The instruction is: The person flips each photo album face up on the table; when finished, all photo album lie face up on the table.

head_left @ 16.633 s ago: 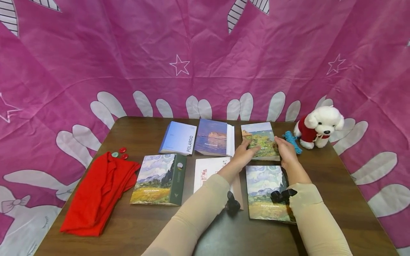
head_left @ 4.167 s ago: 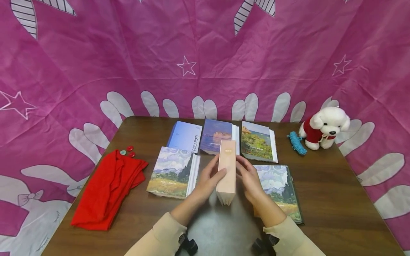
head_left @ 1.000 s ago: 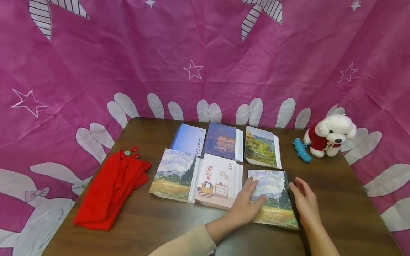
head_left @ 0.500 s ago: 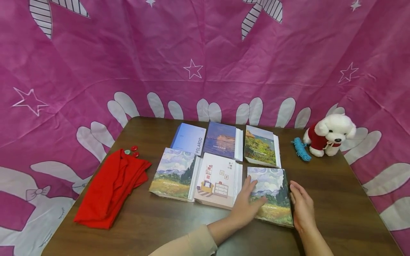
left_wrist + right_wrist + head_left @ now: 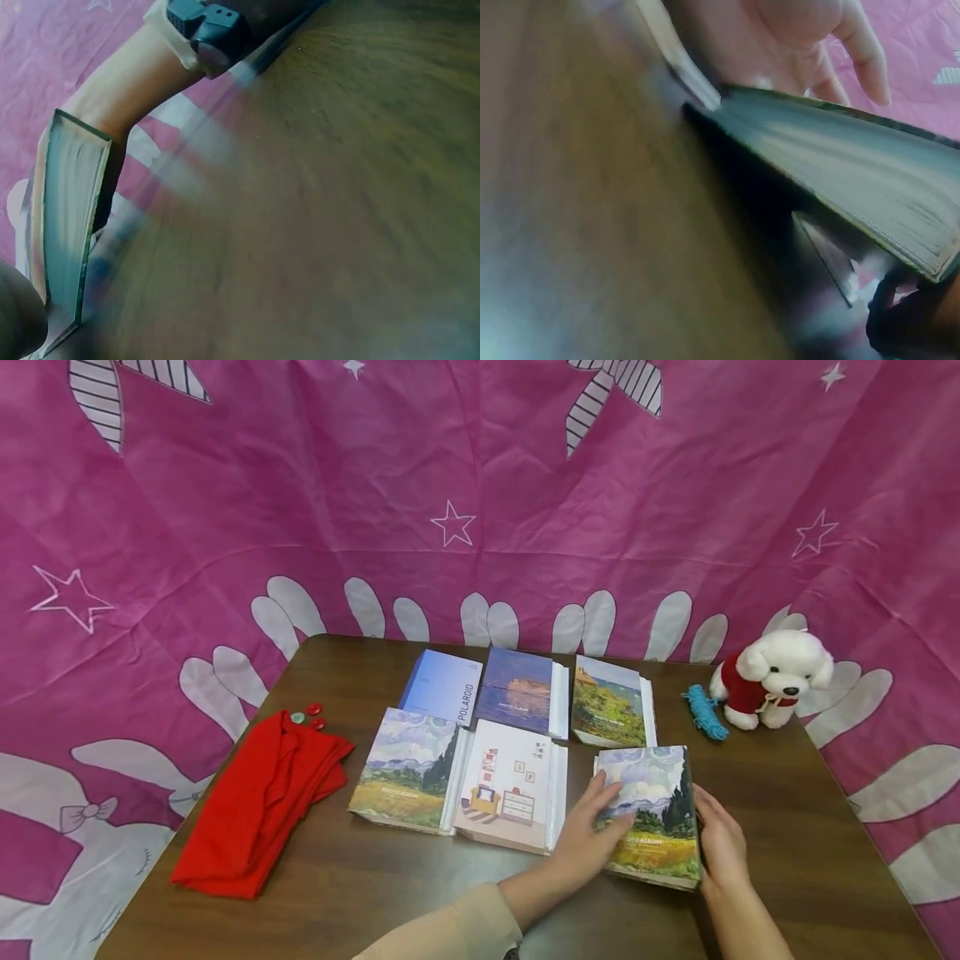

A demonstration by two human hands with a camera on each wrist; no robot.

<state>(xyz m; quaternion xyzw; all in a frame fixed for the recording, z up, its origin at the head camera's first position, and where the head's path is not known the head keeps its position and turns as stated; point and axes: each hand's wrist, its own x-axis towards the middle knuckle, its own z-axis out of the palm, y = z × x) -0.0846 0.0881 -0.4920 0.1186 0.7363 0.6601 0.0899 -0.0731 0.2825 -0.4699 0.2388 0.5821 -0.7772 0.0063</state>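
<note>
A pink star-printed backdrop hangs behind the dark wooden table, and from the head view six photo albums lie on it in two rows. At the near right, the cypress-landscape album is tipped up off the table, held between both hands: the left hand lies on its cover with fingers spread and thumb curled round the left edge, while the right hand grips the dark spine edge. The wrist views show what the head view cannot, namely the album's pale page block raised above the wood with shadow beneath it; they are otherwise blurred. To the far left lies a folded red cloth, with three small buttons just beyond it. At the far right a white plush dog in a red jumper sits beside a bundle of blue cord. The pale blue album reads "POLAROID" on its spine; several covers carry "PHOTO ALBUM", the held one showing "OTO ALBUM" past the thumb.
</note>
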